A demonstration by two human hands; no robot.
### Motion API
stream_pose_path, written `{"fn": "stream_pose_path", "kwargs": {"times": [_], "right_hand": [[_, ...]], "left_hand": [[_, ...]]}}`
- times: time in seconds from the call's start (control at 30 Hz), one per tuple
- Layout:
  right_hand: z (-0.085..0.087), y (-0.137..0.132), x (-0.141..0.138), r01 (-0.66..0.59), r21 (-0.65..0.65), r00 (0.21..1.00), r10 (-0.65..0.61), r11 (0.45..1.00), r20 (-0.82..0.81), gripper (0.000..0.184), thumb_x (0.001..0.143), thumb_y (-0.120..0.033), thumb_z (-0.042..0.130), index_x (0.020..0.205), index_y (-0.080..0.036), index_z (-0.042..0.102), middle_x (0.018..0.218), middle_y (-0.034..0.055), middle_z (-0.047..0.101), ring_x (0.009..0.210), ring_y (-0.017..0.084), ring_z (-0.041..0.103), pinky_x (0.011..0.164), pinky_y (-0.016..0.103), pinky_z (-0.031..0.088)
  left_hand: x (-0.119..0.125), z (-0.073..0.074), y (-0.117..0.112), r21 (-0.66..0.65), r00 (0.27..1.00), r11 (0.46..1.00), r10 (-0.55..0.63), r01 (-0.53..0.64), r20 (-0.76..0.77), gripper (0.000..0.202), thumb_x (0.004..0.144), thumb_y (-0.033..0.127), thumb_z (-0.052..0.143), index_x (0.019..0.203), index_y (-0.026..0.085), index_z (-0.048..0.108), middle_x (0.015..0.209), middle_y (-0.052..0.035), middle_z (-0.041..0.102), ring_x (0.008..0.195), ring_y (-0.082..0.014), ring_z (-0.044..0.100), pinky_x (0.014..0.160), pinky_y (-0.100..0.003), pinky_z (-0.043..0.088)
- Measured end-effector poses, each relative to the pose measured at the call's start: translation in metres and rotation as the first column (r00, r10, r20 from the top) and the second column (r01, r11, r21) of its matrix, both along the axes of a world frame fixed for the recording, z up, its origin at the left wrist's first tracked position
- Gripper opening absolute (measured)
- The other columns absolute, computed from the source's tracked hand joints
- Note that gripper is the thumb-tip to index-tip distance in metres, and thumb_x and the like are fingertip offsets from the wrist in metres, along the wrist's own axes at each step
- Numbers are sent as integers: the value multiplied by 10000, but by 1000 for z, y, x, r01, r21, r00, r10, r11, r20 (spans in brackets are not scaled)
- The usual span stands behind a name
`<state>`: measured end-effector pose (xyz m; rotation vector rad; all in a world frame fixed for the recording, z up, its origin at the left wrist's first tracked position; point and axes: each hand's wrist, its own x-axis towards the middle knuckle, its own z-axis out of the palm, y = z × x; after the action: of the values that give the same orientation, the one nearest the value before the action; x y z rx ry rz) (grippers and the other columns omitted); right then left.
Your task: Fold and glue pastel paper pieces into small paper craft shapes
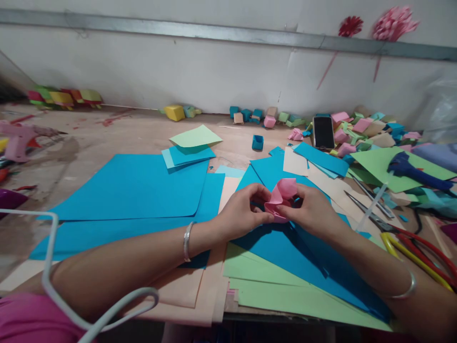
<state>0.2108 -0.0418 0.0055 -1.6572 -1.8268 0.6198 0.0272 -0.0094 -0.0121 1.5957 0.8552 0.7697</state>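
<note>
A folded piece of pink paper (282,194) is held up between both hands, over blue sheets of paper. My left hand (246,207) pinches its left side with thumb and fingers. On its right side my right hand (312,209) grips it, the thumb pressed on the front. Some of the fingertips are hidden behind the pink paper. Beneath the hands lies a blue sheet (282,252) on top of green sheets (264,267). To the left is another large blue sheet (139,186).
Scissors (396,226) and a blue glue gun (410,169) lie at right, near a phone (323,132) and many small paper boxes. A pink glue gun (21,138) is at far left. A white cable (53,247) crosses my left arm. Paper flowers (394,24) hang from the wall rail.
</note>
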Motion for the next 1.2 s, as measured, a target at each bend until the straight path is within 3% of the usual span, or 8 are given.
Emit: {"fn": "stream_pose_path", "kwargs": {"times": [0.17, 0.33, 0.47, 0.57, 0.77, 1.0, 1.2], "right_hand": [[2, 0, 2, -51, 54, 998, 50, 997, 26, 174, 724, -345, 701, 703, -187, 632, 703, 6, 595, 653, 145, 513, 572, 258, 369], [3, 3, 5, -45, 3, 999, 45, 999, 25, 48, 733, -215, 617, 714, -177, 638, 699, -2, 610, 637, 136, 528, 570, 247, 384], [2, 5, 7, -109, -31, 994, 109, 994, -4, 74, 708, -244, 650, 753, -185, 649, 717, -11, 631, 624, 137, 546, 567, 248, 407], [3, 4, 7, -116, 7, 993, 116, 993, 3, 75, 736, -243, 630, 762, -197, 684, 763, -1, 664, 698, 159, 587, 640, 270, 438], [6, -1, 3, -73, 12, 997, 74, 997, -25, 165, 729, -158, 600, 770, -233, 741, 802, -7, 709, 743, 172, 639, 659, 287, 469], [5, -5, 0, -137, 36, 987, 140, 990, -85, 228, 660, -72, 596, 745, -228, 739, 828, 10, 722, 775, 193, 665, 690, 317, 515], [9, -7, -3, -90, 63, 987, 97, 994, -124, 212, 691, -77, 562, 676, -218, 720, 769, 6, 714, 728, 178, 656, 656, 301, 501]], "left_hand": [[-1, -3, 2, -21, 1000, 1000, -17, 17, -15, 374, 621, 241, 823, 883, 155, 570, 851, -6, 621, 668, -131, 618, 627, -296, 535], [-1, 2, 1, 44, 996, 997, -55, 58, -68, 316, 655, 190, 783, 934, 142, 644, 944, -63, 662, 831, -185, 654, 736, -325, 551], [-3, 6, -3, 187, 983, 976, -76, 107, -167, 329, 693, 140, 715, 1018, 165, 668, 1078, -95, 639, 970, -223, 637, 778, -334, 547], [-4, 4, -3, 215, 988, 970, -84, 111, -133, 351, 709, 30, 584, 1022, 167, 664, 1137, -102, 618, 1016, -219, 626, 786, -316, 548], [-3, -2, 2, 122, 1000, 992, 1, 3, -26, 283, 732, 37, 577, 987, 159, 597, 972, -64, 668, 923, -187, 654, 789, -320, 550], [-2, 0, 1, 100, 994, 995, 3, 8, -109, 40, 782, 176, 632, 801, 159, 663, 739, -17, 668, 659, -127, 600, 600, -236, 493], [-2, 0, 1, 117, 997, 993, -20, 30, -80, 110, 733, 115, 642, 820, 173, 674, 811, -19, 698, 752, -150, 637, 677, -260, 521]]}}
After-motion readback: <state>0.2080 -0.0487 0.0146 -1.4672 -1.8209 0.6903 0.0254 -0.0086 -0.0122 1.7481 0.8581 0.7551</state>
